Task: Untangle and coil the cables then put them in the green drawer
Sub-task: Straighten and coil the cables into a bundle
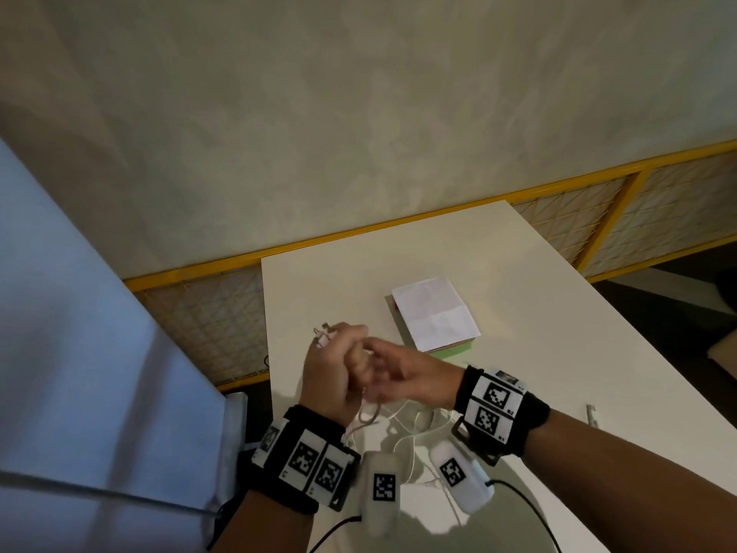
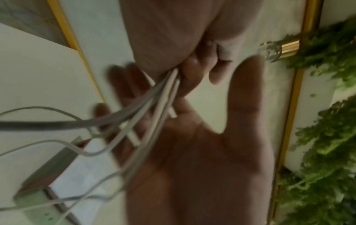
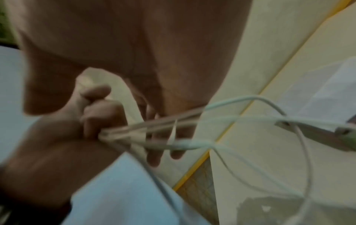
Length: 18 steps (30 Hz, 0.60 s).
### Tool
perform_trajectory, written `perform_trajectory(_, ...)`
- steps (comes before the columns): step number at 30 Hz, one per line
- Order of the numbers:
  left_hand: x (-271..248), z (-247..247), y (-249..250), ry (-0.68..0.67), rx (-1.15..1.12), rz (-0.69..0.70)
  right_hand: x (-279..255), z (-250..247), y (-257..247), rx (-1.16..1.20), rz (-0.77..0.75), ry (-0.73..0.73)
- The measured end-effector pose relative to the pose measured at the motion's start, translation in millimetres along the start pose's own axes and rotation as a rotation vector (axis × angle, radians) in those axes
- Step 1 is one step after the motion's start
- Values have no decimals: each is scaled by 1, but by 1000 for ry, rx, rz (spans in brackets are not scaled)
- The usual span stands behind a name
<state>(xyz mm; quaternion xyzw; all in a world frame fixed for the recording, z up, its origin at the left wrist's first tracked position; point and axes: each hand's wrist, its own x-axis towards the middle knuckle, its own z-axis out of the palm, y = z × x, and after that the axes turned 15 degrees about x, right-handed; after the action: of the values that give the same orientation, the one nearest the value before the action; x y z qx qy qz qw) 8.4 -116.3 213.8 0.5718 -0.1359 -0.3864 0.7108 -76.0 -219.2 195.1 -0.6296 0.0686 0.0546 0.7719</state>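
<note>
My left hand (image 1: 333,371) is held as a fist above the white table (image 1: 518,313) and grips a bundle of white and grey cables (image 2: 165,94). Connector ends (image 1: 323,335) stick out above the fist. The rest of the cables (image 1: 414,427) hang down and lie in loose tangled loops on the table. My right hand (image 1: 399,373) is right beside the fist, fingers straight, palm behind the hanging strands (image 3: 154,129), gripping nothing. The green drawer box (image 1: 454,355) sits just beyond the hands, with a white paper (image 1: 434,313) on top of it.
A small white piece (image 1: 591,415) lies near the table's right edge. A yellow-framed mesh railing (image 1: 578,217) runs behind the table. A pale blue surface (image 1: 79,353) stands on the left. Green foliage (image 2: 327,137) shows in the left wrist view.
</note>
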Motion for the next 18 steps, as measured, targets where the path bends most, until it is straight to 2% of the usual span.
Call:
perform_trajectory(1, 2, 0, 6, 9, -50, 16, 1, 6, 3, -49, 15, -29)
perform_trajectory(4, 9, -1, 22, 59, -161, 30, 5, 17, 0, -337, 5, 48)
perform_trajectory(8, 21, -29, 39, 199, -304, 49, 3, 6, 7, -498, 66, 179)
perform_trajectory(12, 24, -49, 22, 283, -427, 41, -1, 3, 13, -583, 59, 317)
perform_trajectory(15, 23, -53, -1, 242, -488, 21, -2, 10, 17, -613, 100, 304)
perform_trajectory(18, 21, -58, -19, 82, -410, -51, -1, 8, 22, -623, 123, 321)
